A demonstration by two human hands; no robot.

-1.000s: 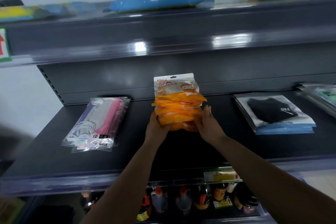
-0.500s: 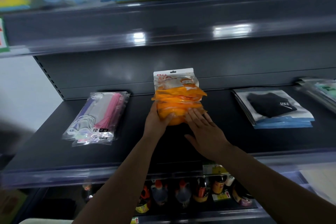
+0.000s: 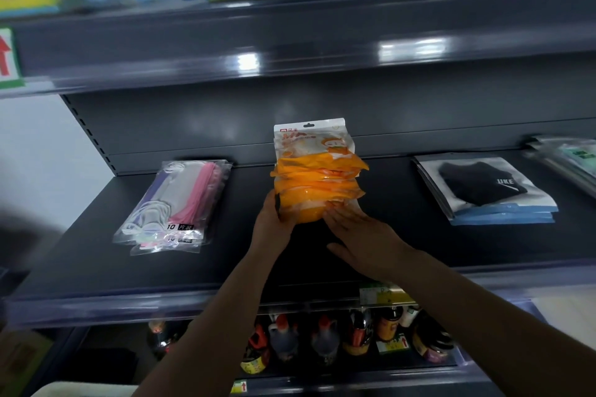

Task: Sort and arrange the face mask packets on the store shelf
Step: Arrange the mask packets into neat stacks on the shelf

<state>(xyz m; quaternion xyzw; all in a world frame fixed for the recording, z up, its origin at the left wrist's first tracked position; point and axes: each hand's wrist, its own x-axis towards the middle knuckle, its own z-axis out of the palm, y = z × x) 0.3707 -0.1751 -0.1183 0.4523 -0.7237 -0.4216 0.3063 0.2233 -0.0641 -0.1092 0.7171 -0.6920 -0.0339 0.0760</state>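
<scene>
— Which step is this?
— Squaring the orange packets [image 3: 317, 184], frame centre on the shelf [image 3: 96, 267]: left hand [image 3: 274, 222] grips their side, right hand [image 3: 361, 235] spread flat.
— Next?
— Probably aligning the splayed edges.

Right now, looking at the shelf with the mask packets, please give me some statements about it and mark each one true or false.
1. The stack of orange plastic mask packets lies in the middle of the dark grey metal shelf. True.
2. The left hand is away from the orange stack. False: it grips the stack's lower left edge.
3. The packets with a black mask lie right of the orange stack. True.
4. The right hand is a closed fist. False: its fingers are stretched flat.
</scene>
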